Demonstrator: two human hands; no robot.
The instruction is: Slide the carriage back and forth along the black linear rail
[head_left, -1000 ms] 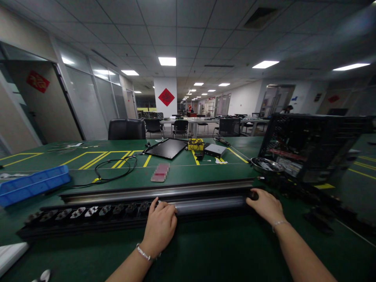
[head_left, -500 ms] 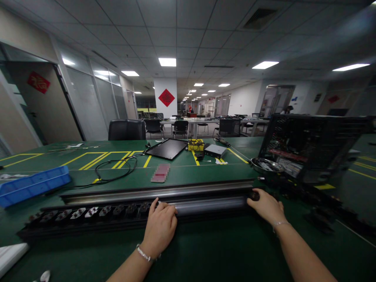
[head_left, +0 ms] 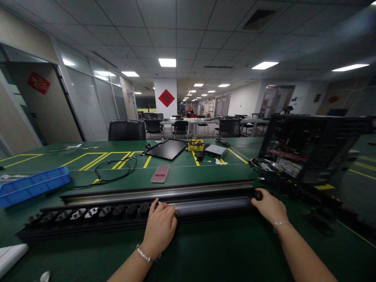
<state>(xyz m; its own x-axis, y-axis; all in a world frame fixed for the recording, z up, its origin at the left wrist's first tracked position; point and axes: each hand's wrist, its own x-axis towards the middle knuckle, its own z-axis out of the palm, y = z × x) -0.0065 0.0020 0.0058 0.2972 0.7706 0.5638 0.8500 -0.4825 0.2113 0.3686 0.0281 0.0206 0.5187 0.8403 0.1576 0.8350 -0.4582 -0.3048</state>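
Power-strip housing (head_left: pixel 129 221), long and black, lies lengthwise on the near part of the table (head_left: pixel 211 250), under both hands. At its right end the right hand (head_left: pixel 267 203) has thumb and fingertips together on a small dark part (head_left: pixel 258 196); whether that part touches the housing cannot be told. The left hand (head_left: pixel 161 223) lies across the middle of the housing, fingers bent over it and touching; how far this grip closes is hidden. Between the hands runs a smooth grey stretch of the housing. Left of the left hand, a row of socket modules (head_left: pixel 91 212) sits in it, mostly dark, with paler ones midway along. Just behind, roughly parallel, lies a rail (head_left: pixel 164 192) with a shiny metal face.

Farther out, a blue bin (head_left: pixel 35 184) stands toward the table's left edge, with a looped black cable (head_left: pixel 129 172) to its right. A pinkish rectangular item (head_left: pixel 160 173), its surface pixelated, lies behind the rail. Toward the far edge are a flat black panel (head_left: pixel 167 149), a yellow box (head_left: pixel 194 147) and a grey box (head_left: pixel 215 150), close together. Toward the right edge, a shallow metal bowl (head_left: pixel 266 165) stands just beside an open computer case (head_left: pixel 311 149); dark parts (head_left: pixel 320 217) lie in front of the case.
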